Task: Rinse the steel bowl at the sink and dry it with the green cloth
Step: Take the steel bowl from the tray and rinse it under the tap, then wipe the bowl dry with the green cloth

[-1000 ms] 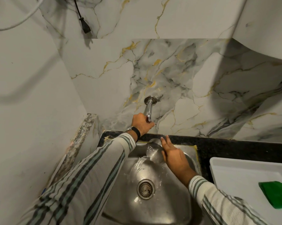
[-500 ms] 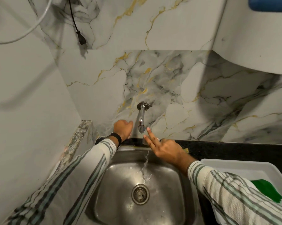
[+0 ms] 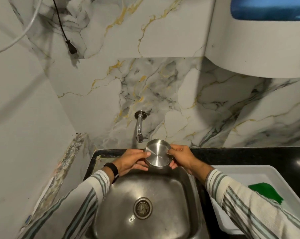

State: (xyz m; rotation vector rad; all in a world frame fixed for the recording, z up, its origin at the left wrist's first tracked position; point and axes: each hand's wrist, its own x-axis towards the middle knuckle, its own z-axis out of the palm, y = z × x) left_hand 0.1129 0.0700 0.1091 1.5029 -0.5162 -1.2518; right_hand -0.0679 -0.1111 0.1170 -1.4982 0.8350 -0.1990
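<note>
You held the steel bowl (image 3: 158, 155) between both hands over the back edge of the sink (image 3: 171, 195), just below and to the right of the tap (image 3: 139, 127). Your left hand (image 3: 132, 160) clasped its left rim with the thumb laid on the metal; your right hand (image 3: 181, 157) gripped the right rim, fingers curled under. The bowl was tilted with a flat round face toward you; whether that face was the inside or the underside was hard to tell. No stream showed at the spout. The green cloth (image 3: 266, 191) lay in the white tray (image 3: 249, 171) on the dark desk (image 3: 249, 156) at your right, its near edge hidden behind your striped right sleeve (image 3: 249, 209). The tray's lower corner was cut off by the frame. A black band (image 3: 112, 169) circled your left wrist.
</note>
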